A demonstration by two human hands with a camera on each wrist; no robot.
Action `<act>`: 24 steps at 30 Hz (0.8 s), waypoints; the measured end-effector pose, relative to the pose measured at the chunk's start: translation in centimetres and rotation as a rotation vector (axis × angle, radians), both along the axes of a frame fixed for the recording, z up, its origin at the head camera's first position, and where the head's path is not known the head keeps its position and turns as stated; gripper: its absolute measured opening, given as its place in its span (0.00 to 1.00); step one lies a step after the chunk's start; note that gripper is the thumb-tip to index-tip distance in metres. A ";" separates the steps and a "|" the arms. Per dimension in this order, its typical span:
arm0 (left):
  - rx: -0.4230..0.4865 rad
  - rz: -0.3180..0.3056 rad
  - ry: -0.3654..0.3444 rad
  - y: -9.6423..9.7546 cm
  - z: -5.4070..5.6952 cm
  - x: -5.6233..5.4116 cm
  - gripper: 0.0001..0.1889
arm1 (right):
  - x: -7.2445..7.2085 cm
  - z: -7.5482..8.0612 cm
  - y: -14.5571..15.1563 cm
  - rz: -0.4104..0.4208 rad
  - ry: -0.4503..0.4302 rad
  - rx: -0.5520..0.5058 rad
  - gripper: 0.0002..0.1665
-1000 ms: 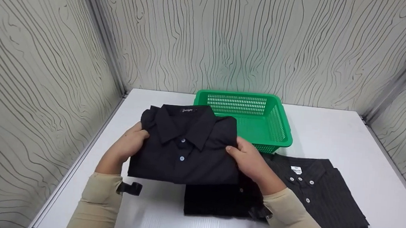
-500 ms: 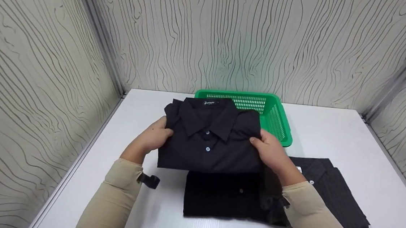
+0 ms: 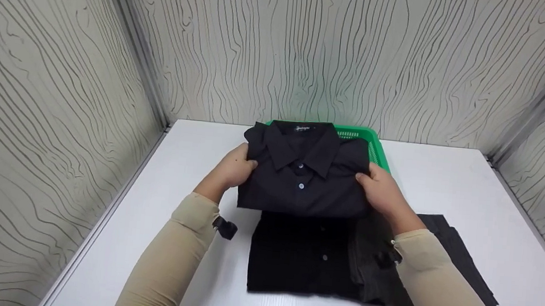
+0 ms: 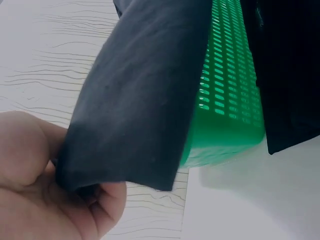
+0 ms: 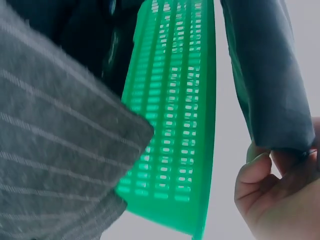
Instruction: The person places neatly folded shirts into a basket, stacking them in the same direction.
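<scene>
Two hands hold one folded black shirt (image 3: 269, 191) by its sides, raised above the middle of the white worktop (image 3: 193, 144), its collar pointing to the back edge. The left hand (image 3: 233, 168) grips the left side and the right hand (image 3: 386, 193) the right, each with its thumb on the front and its fingers curled behind the cloth. Two pale buttons (image 3: 301, 186) show on the held shirt (the lettering on its collar label (image 3: 302, 128) is too small to read with certainty).

Behind it, at the middle of the worktop's back edge, stands one green basket (image 3: 378, 154), mostly hidden by the shirt in the head view; its slotted sides show from both wrists.

Two other shirts lie folded nearer the front: one plain black shirt (image 3: 293, 261), below the held one, and one grey striped shirt (image 3: 461, 260) just beside it, toward the right edge, partly covered by the right arm. Two beige sleeves (image 3: 164, 256) reach in from the front, each with one small black camera at the wrist.
</scene>
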State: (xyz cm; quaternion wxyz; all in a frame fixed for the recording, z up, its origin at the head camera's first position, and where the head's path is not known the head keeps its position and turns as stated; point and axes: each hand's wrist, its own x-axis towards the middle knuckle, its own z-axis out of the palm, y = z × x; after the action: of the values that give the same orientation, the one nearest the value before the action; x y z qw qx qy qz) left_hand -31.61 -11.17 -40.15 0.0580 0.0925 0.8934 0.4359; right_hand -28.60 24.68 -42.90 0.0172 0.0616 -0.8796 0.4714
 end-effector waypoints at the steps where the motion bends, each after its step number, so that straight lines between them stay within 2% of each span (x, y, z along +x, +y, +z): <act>1: -0.006 0.005 0.007 0.3 0.1 -0.3 0.23 | -0.2 0.1 0.2 -0.005 0.002 0.016 0.19; 8: -0.048 0.038 0.055 2.1 0.9 -2.2 0.23 | -2.1 0.8 1.3 -0.024 0.005 0.113 0.20; 12: -0.035 0.044 0.063 2.9 1.2 -3.1 0.25 | -3.1 1.3 1.8 -0.041 0.006 0.163 0.19; 17: -0.015 0.050 0.080 3.7 1.2 -4.3 0.29 | -4.2 1.9 2.3 -0.060 0.008 0.176 0.23; 24: -0.003 0.081 0.112 4.8 0.9 -5.4 0.24 | -5.3 2.1 2.6 -0.111 0.014 0.177 0.23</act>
State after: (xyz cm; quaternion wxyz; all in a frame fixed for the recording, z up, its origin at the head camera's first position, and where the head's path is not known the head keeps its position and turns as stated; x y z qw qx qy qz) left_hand -37.05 -6.36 -39.23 -0.0097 0.0804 0.8989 0.4307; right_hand -33.90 27.25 -40.76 0.0439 0.0175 -0.9197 0.3898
